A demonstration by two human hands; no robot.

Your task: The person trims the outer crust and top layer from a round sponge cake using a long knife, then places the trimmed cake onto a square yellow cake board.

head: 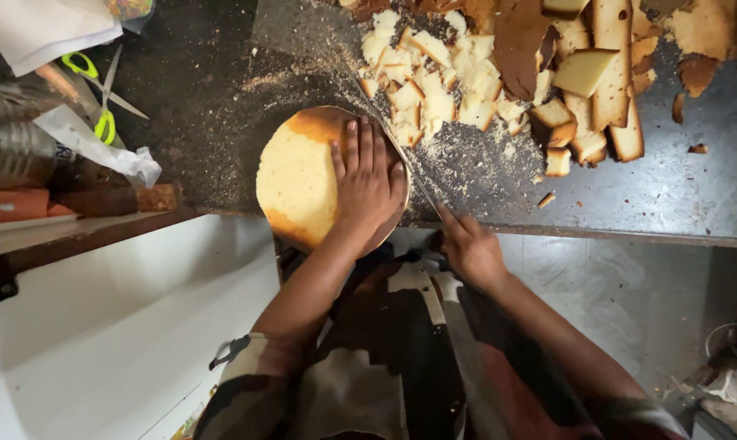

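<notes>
Left hand [368, 175] lies flat, fingers spread, pressing on the round pale-yellow sponge cake with browned rim [299, 175] at frame centre, on the dark crumb-dusted counter [670, 187] edge. Right hand [470, 248] is closed around a long thin knife [409, 175] whose blade runs along the cake's right side. Risk: the blade passes close to the left fingertips; a slip could cut them. Cake overhangs the edge and could tip off.

A round sponge cake [299, 175] lies flat just left of the frame's centre, at the near edge of the dark counter. Its top is pale yellow, browned darker at the upper and lower rim. A long thin knife [413, 183] runs slantwise along the cake's right side, its blade angled from upper left down to lower right.
</notes>
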